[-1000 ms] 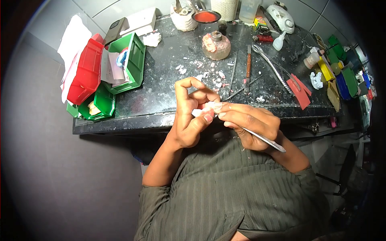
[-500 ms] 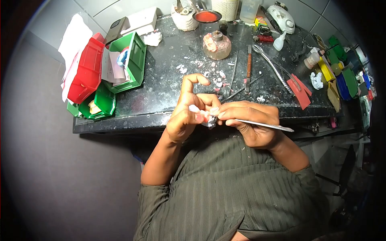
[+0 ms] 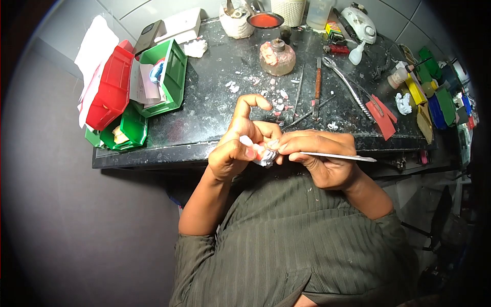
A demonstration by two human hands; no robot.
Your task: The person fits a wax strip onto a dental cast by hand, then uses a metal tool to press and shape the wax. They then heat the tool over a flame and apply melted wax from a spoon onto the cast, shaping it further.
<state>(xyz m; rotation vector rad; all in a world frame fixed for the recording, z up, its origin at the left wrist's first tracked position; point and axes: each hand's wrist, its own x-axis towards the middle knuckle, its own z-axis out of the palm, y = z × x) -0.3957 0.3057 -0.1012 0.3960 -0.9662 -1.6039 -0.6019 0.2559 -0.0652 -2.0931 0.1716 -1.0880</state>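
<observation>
My left hand [image 3: 230,151] is closed on a small white-and-pink dental cast [image 3: 264,157], held low in front of the bench edge. Its index finger is bent up and off the piece. In my right hand [image 3: 327,156] is a thin metal carving tool [image 3: 345,155], pinched between thumb and fingers, its flat end pointing out to the right. The tool's working end meets the cast, but my fingers hide the exact contact. Both hands touch or nearly touch at the piece.
White and pink scraps [image 3: 280,94] litter the dark bench [image 3: 204,102]. Behind stand a glass spirit lamp [image 3: 277,57] and a pan of red wax [image 3: 265,20]. A wooden-handled knife [image 3: 317,84] and pink wax sheets [image 3: 382,120] lie right; green bins [image 3: 174,74] and a red bin [image 3: 110,92] left.
The cast has turned slightly in my left hand, showing more of its white and pink surface. The tool in my right hand lies a little flatter.
</observation>
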